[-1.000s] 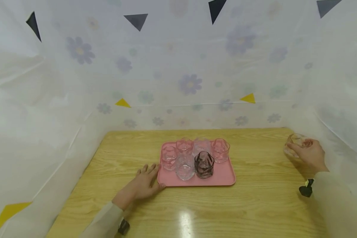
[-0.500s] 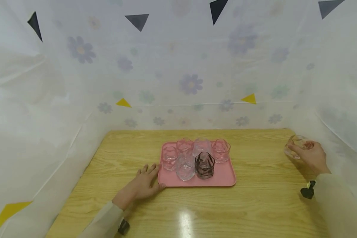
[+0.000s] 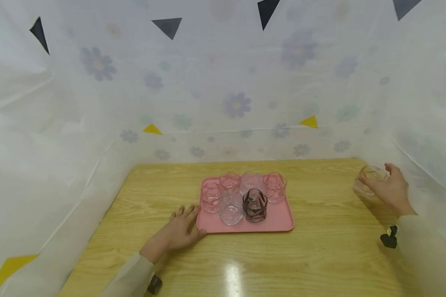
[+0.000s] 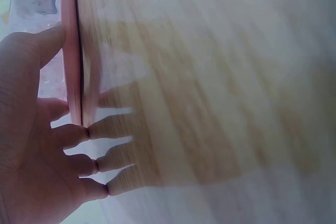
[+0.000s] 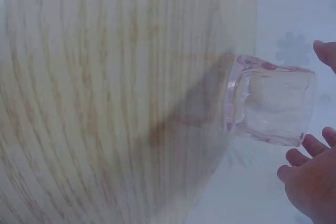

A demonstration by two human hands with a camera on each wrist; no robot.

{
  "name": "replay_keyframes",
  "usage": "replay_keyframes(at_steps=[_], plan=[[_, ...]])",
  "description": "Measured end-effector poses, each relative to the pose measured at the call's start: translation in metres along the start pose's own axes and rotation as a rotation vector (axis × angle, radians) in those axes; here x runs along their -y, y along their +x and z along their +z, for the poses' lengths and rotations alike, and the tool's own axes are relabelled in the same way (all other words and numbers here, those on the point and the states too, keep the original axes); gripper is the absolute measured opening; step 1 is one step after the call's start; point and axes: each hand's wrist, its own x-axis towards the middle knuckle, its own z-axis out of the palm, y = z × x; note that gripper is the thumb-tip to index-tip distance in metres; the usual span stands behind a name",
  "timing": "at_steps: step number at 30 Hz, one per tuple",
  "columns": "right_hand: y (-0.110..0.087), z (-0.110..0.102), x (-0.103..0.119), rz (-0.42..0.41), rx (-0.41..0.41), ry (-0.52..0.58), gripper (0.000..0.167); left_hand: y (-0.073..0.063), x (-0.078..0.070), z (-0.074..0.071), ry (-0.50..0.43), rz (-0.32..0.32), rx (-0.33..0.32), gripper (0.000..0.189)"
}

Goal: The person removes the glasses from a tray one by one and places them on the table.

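A pale see-through glass tumbler (image 3: 371, 180) stands upright near the table's far right corner. My right hand (image 3: 390, 189) is spread around it; in the right wrist view the thumb and fingers (image 5: 310, 146) stand off the tumbler (image 5: 273, 106), the fingertips close to its rim. At the left end of the pink tray (image 3: 275, 225) rests my left hand (image 3: 180, 229), fingers spread on the wood. Its thumb (image 4: 51, 43) lies against the tray's rim (image 4: 72, 72) in the left wrist view. On the tray sit several tumblers, including a dark smoky one (image 3: 255, 206), pink ones (image 3: 276, 187) and clear ones (image 3: 231, 210).
The wooden table (image 3: 226, 255) runs up to a white flowered sheet (image 3: 193, 82) at the back. More white sheeting (image 3: 431, 136) rises at the right side, close to my right hand, and at the left.
My right hand has let go of the pale tumbler, its fingers opening and drawing slightly right. The tumbler stays at the corner. My left hand and the tray hold their place.
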Motion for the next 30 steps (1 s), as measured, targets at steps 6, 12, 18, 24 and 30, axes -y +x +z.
replay_keyframes(at_steps=[6,12,18,24,30], plan=[[-0.005,0.004,0.019,-0.077,-0.032,-0.018,0.102,-0.001,-0.001,-0.001,0.002,0.002,-0.006,0.088],[-0.007,0.015,0.046,-0.12,0.021,-0.022,0.101,-0.002,-0.003,-0.003,-0.006,-0.006,-0.006,0.088],[-0.012,0.035,0.077,-0.167,0.116,-0.006,0.103,-0.003,-0.002,-0.003,-0.006,-0.008,-0.006,0.088],[-0.022,0.058,0.097,-0.233,0.195,-0.028,0.102,-0.003,-0.003,-0.003,-0.008,-0.01,0.0,0.089],[-0.029,0.081,0.111,-0.299,0.234,-0.037,0.097,-0.002,-0.004,-0.004,-0.019,-0.015,0.006,0.089]])
